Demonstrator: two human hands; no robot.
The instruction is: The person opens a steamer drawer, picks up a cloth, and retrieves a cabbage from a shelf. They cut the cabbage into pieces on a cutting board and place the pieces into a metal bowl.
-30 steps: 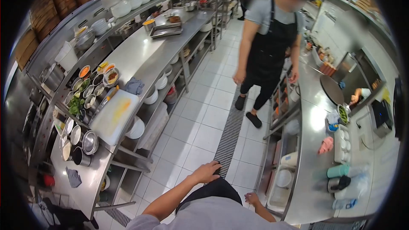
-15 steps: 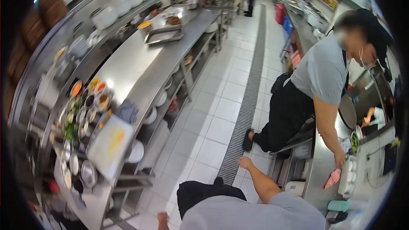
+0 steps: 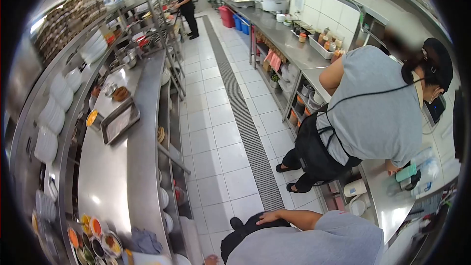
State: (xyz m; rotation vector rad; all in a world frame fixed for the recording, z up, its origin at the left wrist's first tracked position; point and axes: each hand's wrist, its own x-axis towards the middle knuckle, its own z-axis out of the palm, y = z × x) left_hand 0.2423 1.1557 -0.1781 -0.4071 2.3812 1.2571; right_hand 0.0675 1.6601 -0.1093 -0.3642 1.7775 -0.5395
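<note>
My right hand [image 3: 267,217] lies against the black apron [image 3: 243,233] at my front, its fingers spread and nothing visible in them. Low in the view, only a small part of my left hand [image 3: 211,260] shows beside my body, near the steel counter's lower shelves; its fingers are mostly cut off by the frame. On my left, the steel counter [image 3: 105,176] carries small containers of sauces and toppings [image 3: 96,228], a bunched grey cloth [image 3: 146,240] and a white board [image 3: 149,259]. Farther along it is a metal tray [image 3: 120,121].
A co-worker [image 3: 373,103] in a grey shirt leans over the right-hand counter [image 3: 387,198], close ahead of me. Another person [image 3: 186,7] in black stands far down the aisle. A floor drain [image 3: 235,103] runs through white tiles. Stacked bowls [image 3: 46,145] line the left shelf.
The view has moved forward and swung right along the aisle. My right hand has come from mid-air down onto the apron. The co-worker has turned their back more toward me.
</note>
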